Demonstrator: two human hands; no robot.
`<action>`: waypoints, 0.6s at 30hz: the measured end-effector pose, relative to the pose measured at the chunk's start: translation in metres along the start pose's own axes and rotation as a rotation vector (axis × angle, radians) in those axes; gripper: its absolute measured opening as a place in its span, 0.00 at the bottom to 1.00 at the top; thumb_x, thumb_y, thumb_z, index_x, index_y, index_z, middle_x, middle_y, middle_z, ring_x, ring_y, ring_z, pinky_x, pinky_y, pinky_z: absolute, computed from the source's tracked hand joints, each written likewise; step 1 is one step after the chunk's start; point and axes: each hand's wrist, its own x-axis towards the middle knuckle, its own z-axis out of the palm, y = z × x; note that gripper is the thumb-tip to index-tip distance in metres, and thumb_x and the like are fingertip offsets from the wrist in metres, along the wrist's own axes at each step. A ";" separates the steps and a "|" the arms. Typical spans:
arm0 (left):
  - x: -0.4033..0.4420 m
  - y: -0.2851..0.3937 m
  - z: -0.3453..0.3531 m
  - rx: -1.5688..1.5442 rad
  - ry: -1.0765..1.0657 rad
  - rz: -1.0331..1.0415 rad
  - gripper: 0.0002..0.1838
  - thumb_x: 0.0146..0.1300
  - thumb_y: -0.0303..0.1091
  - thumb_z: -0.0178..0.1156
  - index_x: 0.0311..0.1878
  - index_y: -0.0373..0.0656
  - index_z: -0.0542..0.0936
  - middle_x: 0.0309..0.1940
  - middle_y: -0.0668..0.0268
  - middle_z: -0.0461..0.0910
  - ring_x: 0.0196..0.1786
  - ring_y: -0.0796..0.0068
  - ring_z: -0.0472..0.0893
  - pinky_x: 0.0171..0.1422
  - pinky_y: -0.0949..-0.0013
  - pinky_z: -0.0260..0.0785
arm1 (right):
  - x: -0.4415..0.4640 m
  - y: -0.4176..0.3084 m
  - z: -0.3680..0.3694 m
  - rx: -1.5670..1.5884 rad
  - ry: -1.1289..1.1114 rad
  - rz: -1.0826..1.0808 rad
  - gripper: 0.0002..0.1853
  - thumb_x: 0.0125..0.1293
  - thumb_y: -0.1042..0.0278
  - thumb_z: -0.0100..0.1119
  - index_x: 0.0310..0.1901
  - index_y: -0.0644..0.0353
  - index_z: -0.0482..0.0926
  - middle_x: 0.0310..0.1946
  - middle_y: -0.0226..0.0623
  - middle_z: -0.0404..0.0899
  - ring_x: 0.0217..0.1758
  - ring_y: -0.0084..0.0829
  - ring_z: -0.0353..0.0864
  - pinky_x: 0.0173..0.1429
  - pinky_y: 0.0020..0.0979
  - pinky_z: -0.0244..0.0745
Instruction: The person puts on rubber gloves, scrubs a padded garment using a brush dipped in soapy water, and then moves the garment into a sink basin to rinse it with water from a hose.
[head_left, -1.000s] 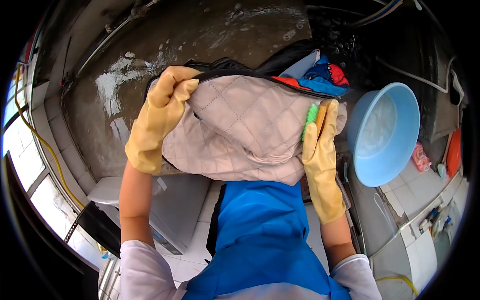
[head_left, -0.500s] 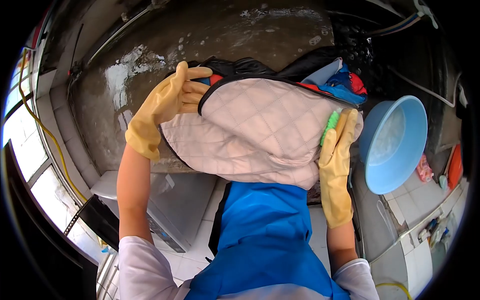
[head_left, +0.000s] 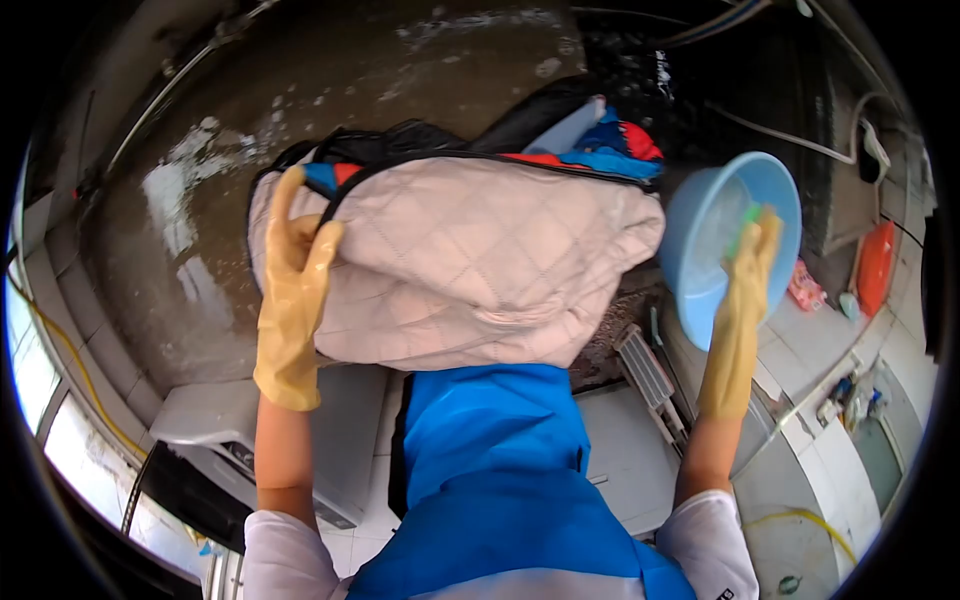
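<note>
The table is wet, so the cloth could slip from our spread left hand; our right hand, clamped on the brush, could push the basin over.

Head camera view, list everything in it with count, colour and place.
quilted cloth: 1, pale pink, centre
bundled fabric: count unclear, red, blue and black, behind the cloth
wet slab: 1, brown, under the cloth
basin: 1, light blue, right of the cloth
brush: 1, green, blurred, at the basin
packet: 1, pink, right of the basin
unidentified object: 1, orange, right of the packet
hose: 2 stretches, yellow, far left and lower right
appliance: 1, grey, lower left
apron: 1, blue, lower centre
left hand: 1, yellow glove, at the cloth's left edge
right hand: 1, yellow glove, holding the brush
</note>
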 end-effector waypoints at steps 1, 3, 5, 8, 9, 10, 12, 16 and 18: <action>-0.004 0.015 0.008 0.150 0.103 -0.009 0.38 0.70 0.28 0.67 0.80 0.38 0.63 0.64 0.53 0.78 0.55 0.71 0.79 0.62 0.67 0.72 | 0.020 0.024 0.000 -0.162 -0.076 0.008 0.38 0.82 0.41 0.42 0.83 0.56 0.52 0.75 0.50 0.68 0.61 0.46 0.83 0.62 0.38 0.78; -0.003 0.018 0.011 0.733 0.242 0.509 0.35 0.71 0.29 0.66 0.77 0.32 0.65 0.71 0.45 0.72 0.67 0.53 0.77 0.73 0.57 0.67 | 0.046 0.062 0.007 -0.330 -0.143 0.017 0.38 0.81 0.42 0.44 0.83 0.58 0.54 0.74 0.55 0.70 0.66 0.50 0.81 0.66 0.40 0.76; -0.009 0.036 0.025 0.707 0.215 0.575 0.35 0.72 0.38 0.66 0.75 0.29 0.66 0.72 0.40 0.70 0.78 0.39 0.65 0.82 0.45 0.55 | 0.055 0.083 0.014 -0.557 -0.259 0.053 0.38 0.80 0.46 0.49 0.82 0.58 0.54 0.68 0.63 0.74 0.67 0.55 0.80 0.68 0.43 0.74; -0.016 0.039 0.045 0.914 -0.056 0.507 0.51 0.68 0.63 0.63 0.77 0.27 0.62 0.79 0.38 0.59 0.84 0.36 0.50 0.86 0.38 0.37 | 0.045 0.075 0.007 -0.671 -0.249 0.116 0.38 0.78 0.49 0.53 0.82 0.59 0.55 0.63 0.65 0.78 0.65 0.55 0.81 0.69 0.43 0.73; -0.017 0.030 0.051 0.917 -0.059 0.509 0.51 0.68 0.63 0.63 0.77 0.27 0.62 0.79 0.38 0.59 0.84 0.36 0.50 0.86 0.38 0.37 | 0.040 0.069 0.003 -0.669 -0.250 0.120 0.38 0.78 0.49 0.53 0.82 0.59 0.55 0.63 0.65 0.78 0.65 0.55 0.81 0.69 0.43 0.73; -0.018 0.023 0.058 0.933 -0.077 0.455 0.54 0.65 0.65 0.64 0.78 0.27 0.61 0.80 0.37 0.57 0.85 0.36 0.49 0.86 0.39 0.36 | 0.034 0.060 -0.003 -0.579 -0.217 0.156 0.38 0.79 0.48 0.52 0.82 0.59 0.55 0.63 0.64 0.78 0.64 0.55 0.81 0.69 0.43 0.73; -0.018 0.008 0.061 0.926 -0.114 0.334 0.63 0.59 0.72 0.65 0.80 0.26 0.56 0.82 0.36 0.51 0.85 0.36 0.46 0.87 0.40 0.32 | 0.010 0.000 -0.014 -0.444 -0.153 0.148 0.37 0.81 0.49 0.49 0.81 0.63 0.56 0.66 0.63 0.76 0.66 0.54 0.80 0.71 0.44 0.72; -0.020 -0.010 0.063 0.840 -0.093 0.337 0.66 0.57 0.75 0.64 0.80 0.27 0.55 0.82 0.36 0.49 0.86 0.37 0.44 0.87 0.40 0.32 | -0.065 -0.070 0.003 -0.265 -0.080 -0.500 0.31 0.81 0.55 0.50 0.76 0.69 0.64 0.72 0.60 0.69 0.71 0.55 0.73 0.76 0.46 0.64; -0.020 -0.019 0.059 0.980 -0.076 0.367 0.66 0.57 0.75 0.64 0.80 0.27 0.55 0.82 0.37 0.49 0.86 0.38 0.44 0.87 0.41 0.32 | -0.111 -0.116 0.044 -0.170 -0.357 -0.673 0.31 0.79 0.56 0.53 0.74 0.69 0.68 0.65 0.61 0.75 0.64 0.59 0.78 0.71 0.48 0.70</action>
